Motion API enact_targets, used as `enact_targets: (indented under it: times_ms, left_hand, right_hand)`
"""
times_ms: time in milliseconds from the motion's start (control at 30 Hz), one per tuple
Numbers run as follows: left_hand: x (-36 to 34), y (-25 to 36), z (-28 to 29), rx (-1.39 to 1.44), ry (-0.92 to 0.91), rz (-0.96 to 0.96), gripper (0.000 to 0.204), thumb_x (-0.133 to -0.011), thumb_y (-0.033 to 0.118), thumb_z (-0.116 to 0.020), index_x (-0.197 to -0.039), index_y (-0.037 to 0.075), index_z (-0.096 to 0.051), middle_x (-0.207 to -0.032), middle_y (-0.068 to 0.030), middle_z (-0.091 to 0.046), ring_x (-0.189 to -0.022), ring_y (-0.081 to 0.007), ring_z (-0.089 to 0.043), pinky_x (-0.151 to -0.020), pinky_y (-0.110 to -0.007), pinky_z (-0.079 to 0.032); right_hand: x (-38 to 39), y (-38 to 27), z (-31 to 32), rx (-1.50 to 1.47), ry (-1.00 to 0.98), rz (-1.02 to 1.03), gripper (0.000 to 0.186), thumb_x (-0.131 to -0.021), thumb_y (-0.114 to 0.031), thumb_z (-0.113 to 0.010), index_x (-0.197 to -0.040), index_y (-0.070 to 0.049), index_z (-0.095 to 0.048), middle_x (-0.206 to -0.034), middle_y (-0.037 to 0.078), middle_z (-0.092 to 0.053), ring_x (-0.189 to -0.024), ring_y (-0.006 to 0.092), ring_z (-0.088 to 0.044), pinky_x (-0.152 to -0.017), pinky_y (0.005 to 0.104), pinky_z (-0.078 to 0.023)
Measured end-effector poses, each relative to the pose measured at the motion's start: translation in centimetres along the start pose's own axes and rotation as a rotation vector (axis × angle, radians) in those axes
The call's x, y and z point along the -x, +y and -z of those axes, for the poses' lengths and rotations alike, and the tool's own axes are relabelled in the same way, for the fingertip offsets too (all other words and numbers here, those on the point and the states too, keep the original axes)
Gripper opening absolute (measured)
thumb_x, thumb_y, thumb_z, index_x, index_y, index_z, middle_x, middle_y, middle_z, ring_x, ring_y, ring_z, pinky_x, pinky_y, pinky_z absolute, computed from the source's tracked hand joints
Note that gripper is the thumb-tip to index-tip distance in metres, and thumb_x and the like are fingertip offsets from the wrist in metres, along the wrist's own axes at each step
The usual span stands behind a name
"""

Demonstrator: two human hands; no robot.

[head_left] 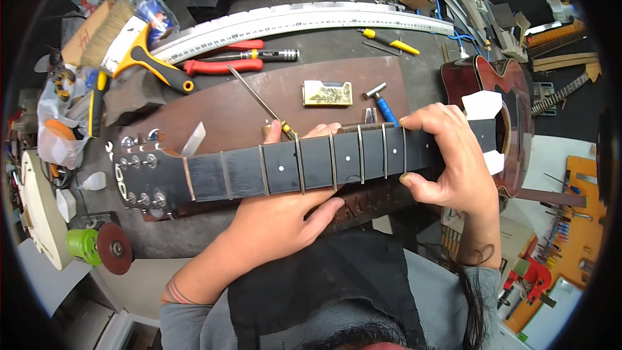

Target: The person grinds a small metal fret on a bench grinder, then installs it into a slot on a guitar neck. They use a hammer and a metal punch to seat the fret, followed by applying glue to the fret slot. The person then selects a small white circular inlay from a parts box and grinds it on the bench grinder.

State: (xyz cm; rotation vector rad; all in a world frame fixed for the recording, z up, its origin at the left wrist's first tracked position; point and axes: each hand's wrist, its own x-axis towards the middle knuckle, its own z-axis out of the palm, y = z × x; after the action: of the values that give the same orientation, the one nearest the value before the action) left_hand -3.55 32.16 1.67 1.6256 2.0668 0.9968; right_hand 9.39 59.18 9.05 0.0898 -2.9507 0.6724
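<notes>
An acoustic guitar lies across the bench, its dark fretboard (282, 167) running from a black headstock (146, 178) on the left to a reddish-brown body (461, 81) on the right. My left hand (275, 217) reaches under the neck and supports it, fingertips showing along the far edge; its palm is partly hidden. My right hand (450, 162) spans the fretboard, forefinger and thumb closed on the two ends of a fret wire (405, 150). Several other frets cross the neck. White sheets (483, 105) lie at the fretboard's body end. Metal tuner posts (150, 161) stand on the headstock.
Beyond the neck lie a small hammer (387, 110), a brass-coloured box (327, 93), a screwdriver (259, 99), red-handled pliers (223, 66) and a long steel ruler (295, 24). A brush (113, 42) rests far left; a green grinder (83, 246) sits near left.
</notes>
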Motion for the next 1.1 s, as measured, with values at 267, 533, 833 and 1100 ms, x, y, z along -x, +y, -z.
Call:
enact_targets:
  times_ms: [267, 533, 833, 1100]
  left_hand:
    - [2.2, 5.0, 8.1, 0.272, -0.083, 0.046, 0.023, -0.093, 0.013, -0.079, -0.114, 0.005, -0.081, -0.102, -0.0135, -0.081, -0.084, -0.0359, -0.077, -0.080, -0.041, -0.062]
    - [-19.7, 0.9, 9.8, -0.118, -0.315, -0.126, 0.027, -0.092, 0.006, -0.069, -0.118, 0.000, -0.076, -0.107, -0.0136, -0.079, -0.100, -0.0251, -0.074, -0.090, -0.039, -0.057]
    - [-25.2, -0.3, -1.1, -0.517, -0.804, -0.555, 0.036, -0.082, 0.018, -0.083, -0.114, 0.005, -0.077, -0.113, -0.0122, -0.076, -0.122, -0.0369, -0.067, -0.102, -0.054, -0.054]
    - [-25.0, -1.9, -0.5, -0.367, -0.432, -0.841, 0.024, -0.082, 0.022, -0.075, -0.094, 0.001, -0.073, -0.087, -0.0194, -0.074, -0.082, -0.0404, -0.071, -0.074, -0.050, -0.055]
  right_hand:
    - [0.3, 0.0, 0.0, 0.004, -0.015, -0.001, 0.066, -0.073, -0.024, -0.088, -0.132, -0.008, -0.062, -0.112, 0.011, -0.067, -0.101, 0.0339, -0.064, -0.095, 0.0440, -0.048]
    - [0.8, 0.3, 0.1, -0.001, 0.019, 0.039, 0.061, -0.080, -0.025, -0.085, -0.134, -0.008, -0.061, -0.120, 0.012, -0.069, -0.112, 0.0327, -0.065, -0.100, 0.0440, -0.047]
    - [1.4, 1.2, -0.8, -0.028, 0.078, 0.065, 0.063, -0.078, -0.023, -0.086, -0.134, -0.011, -0.061, -0.120, 0.011, -0.069, -0.114, 0.0346, -0.065, -0.100, 0.0442, -0.047]
    - [1.5, 1.3, -1.0, -0.022, 0.111, 0.094, 0.062, -0.078, -0.024, -0.086, -0.133, -0.010, -0.060, -0.118, 0.011, -0.069, -0.111, 0.0337, -0.065, -0.099, 0.0432, -0.047]
